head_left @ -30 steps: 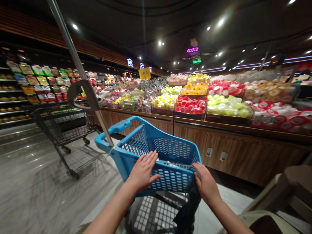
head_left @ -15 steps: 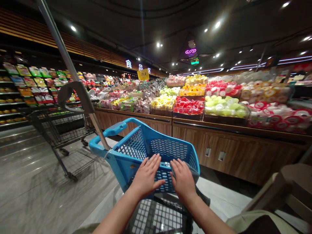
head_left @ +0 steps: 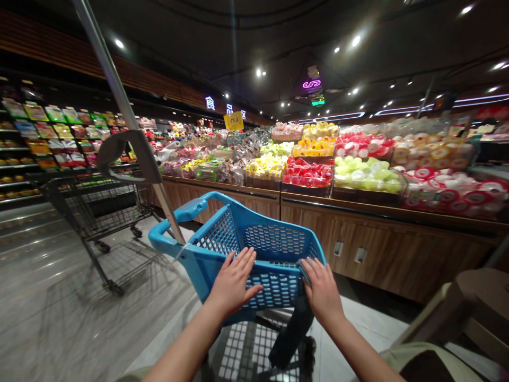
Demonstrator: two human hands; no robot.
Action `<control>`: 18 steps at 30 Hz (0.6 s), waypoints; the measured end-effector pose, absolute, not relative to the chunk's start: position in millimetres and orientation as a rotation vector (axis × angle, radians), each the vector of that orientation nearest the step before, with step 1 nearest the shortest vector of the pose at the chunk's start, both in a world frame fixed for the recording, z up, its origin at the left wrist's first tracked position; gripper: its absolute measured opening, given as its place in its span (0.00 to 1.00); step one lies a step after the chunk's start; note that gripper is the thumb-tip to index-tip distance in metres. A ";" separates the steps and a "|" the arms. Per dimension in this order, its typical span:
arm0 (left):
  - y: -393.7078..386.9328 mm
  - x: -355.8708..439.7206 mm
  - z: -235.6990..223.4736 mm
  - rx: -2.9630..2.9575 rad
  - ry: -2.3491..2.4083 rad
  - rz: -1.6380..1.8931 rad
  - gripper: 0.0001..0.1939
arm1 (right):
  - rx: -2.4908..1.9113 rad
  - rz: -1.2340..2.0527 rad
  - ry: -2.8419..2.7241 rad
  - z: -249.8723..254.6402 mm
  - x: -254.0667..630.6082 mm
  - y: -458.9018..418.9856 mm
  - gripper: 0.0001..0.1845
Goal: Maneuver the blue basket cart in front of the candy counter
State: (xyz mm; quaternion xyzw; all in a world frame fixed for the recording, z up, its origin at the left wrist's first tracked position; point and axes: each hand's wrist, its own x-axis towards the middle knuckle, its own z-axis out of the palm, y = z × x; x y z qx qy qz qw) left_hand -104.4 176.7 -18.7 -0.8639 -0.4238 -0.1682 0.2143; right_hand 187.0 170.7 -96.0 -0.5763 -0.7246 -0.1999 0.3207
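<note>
A blue plastic shopping cart basket (head_left: 278, 239) with perforated walls stands in front of me. My left hand (head_left: 234, 281) lies on its near rim, fingers stretched out and thumb apart, with nothing in it. Farther right, near the basket's front corner, my right hand (head_left: 323, 289) bends its fingers over the rim. A grey-blue cloth (head_left: 303, 270) shows beneath those fingers. Below them hangs a long dark strip (head_left: 290, 337), which looks like more of the cloth, though I cannot tell for sure. The cart's grey pole (head_left: 115, 79) rises from its handle end.
A black wire cart (head_left: 107, 207) stands at the left. Behind the blue basket runs a wood-fronted counter (head_left: 318, 223) piled with colourful wrapped sweets (head_left: 369, 175). A brown stool-like seat (head_left: 483, 292) is at the right edge. Packed shelves (head_left: 59, 132) line the far left.
My right hand has slid right along the rim with the cloth, towards the basket's corner. My left hand has shifted slightly left. The dark hanging strip now swings lower and to the left.
</note>
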 end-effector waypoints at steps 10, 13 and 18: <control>176.7 -100.1 -20.6 -2.419 -1.207 -0.498 0.39 | -1.381 -0.471 -1.950 -74.0 115.7 168.0 0.22; 174.9 -101.4 -18.8 -2.426 -1.233 -0.490 0.39 | -1.340 -0.420 -2.009 -73.1 106.9 170.6 0.25; 171.7 -102.4 -14.8 -2.453 -1.241 -0.452 0.39 | -1.307 -0.479 -2.096 -80.1 128.0 171.0 0.32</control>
